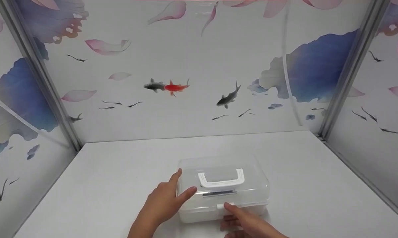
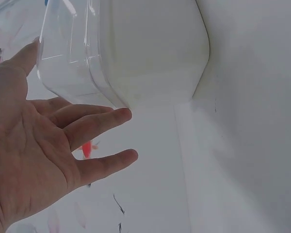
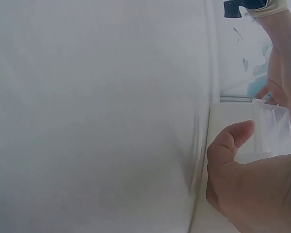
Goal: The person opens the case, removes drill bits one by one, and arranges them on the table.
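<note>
A clear plastic storage box (image 1: 223, 196) with a translucent white base (image 2: 155, 58) sits on the table, its lid down. A white carry handle (image 1: 222, 182) lies on the lid. My left hand (image 1: 164, 200) is at the box's left side, fingers spread and fairly straight, thumb over the lid's front left corner; in the left wrist view the fingertips (image 2: 122, 114) reach the lid's rim. At the front, my right hand (image 1: 247, 222) has its thumb on the white latch (image 1: 221, 206), with the other fingers loosely bent below it. A dark strip (image 1: 219, 193) shows through the lid.
The white table (image 1: 119, 175) is bounded at the back by a white panel (image 1: 185, 119) printed with fish and petals. Side panels meet it at grey metal posts (image 1: 47, 79) on the left and right (image 1: 347, 69).
</note>
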